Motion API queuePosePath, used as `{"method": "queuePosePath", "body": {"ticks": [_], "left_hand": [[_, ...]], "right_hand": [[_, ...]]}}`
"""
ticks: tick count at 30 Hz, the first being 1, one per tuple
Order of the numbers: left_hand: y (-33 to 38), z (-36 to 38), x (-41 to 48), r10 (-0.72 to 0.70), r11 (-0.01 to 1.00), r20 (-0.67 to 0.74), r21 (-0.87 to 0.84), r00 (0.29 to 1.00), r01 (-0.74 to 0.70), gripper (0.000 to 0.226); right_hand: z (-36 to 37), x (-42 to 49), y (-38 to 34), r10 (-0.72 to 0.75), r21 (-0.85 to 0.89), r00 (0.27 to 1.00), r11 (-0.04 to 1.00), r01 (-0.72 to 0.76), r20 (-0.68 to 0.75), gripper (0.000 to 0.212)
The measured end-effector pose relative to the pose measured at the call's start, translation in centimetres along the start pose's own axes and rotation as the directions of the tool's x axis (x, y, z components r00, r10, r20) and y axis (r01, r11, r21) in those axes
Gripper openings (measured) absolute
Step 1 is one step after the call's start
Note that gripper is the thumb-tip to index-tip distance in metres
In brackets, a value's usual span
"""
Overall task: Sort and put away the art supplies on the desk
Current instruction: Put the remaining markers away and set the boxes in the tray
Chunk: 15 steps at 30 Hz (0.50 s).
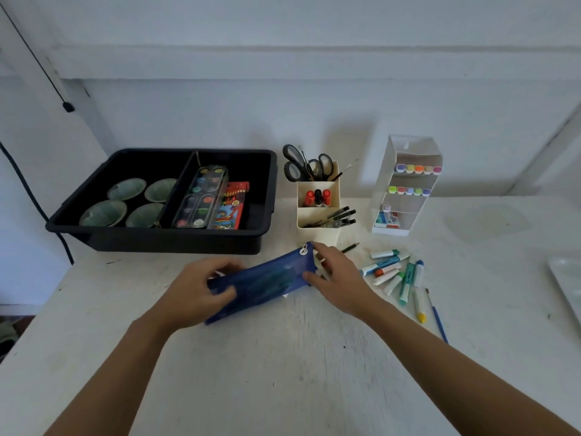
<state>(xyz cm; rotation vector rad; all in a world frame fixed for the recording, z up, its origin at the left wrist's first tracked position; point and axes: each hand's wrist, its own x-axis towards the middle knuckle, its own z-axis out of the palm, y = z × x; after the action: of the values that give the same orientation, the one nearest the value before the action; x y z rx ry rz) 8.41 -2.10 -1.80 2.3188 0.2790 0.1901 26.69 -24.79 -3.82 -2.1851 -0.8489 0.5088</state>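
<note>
The blue zip pouch point(264, 283) sits slanted at the middle of the white desk point(283, 372), just in front of the black tray point(163, 237). I have both hands on it: my left hand point(201, 287) grips its near end with curled fingers, and my right hand point(336, 275) pinches the far end by the zipper pull. Just right of it I see loose markers point(393, 273) and a blue-handled brush point(438, 319); behind stand a cream organiser point(319, 209) with scissors point(306, 165) and a clear marker rack point(408, 184), and the tray holds green bowls point(125, 202), a paint palette point(201, 196) and a crayon box point(231, 206).
</note>
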Motion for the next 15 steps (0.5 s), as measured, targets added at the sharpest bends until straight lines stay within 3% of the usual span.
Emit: {"method": "queuePosePath", "body": {"ticks": [2,5,8,15], "left_hand": [[1.5,0.6,1.4,0.083,0.983,0.029,0.160,0.996,-0.086,0.031],[3.7,2.4,3.6,0.144,0.930,0.019,0.338,0.989,-0.141,0.034],[5.6,4.4,5.4,0.265,0.902,-0.070,0.371,0.962,-0.222,0.030],[7.4,6.7,6.4,0.336,0.898,-0.217,0.369,0.916,-0.242,0.021]], "right_hand": [[0.0,0.2,-0.2,0.010,0.025,1.000,1.000,-0.010,0.012,0.056],[-0.3,0.0,-0.1,-0.019,0.079,1.000,0.997,0.019,0.008,0.048],[-0.6,-0.4,0.1,-0.058,0.106,0.998,0.993,0.057,0.003,0.041],[-1.3,-0.8,-0.3,-0.097,0.081,0.994,0.992,0.100,-0.043,0.032]]}}
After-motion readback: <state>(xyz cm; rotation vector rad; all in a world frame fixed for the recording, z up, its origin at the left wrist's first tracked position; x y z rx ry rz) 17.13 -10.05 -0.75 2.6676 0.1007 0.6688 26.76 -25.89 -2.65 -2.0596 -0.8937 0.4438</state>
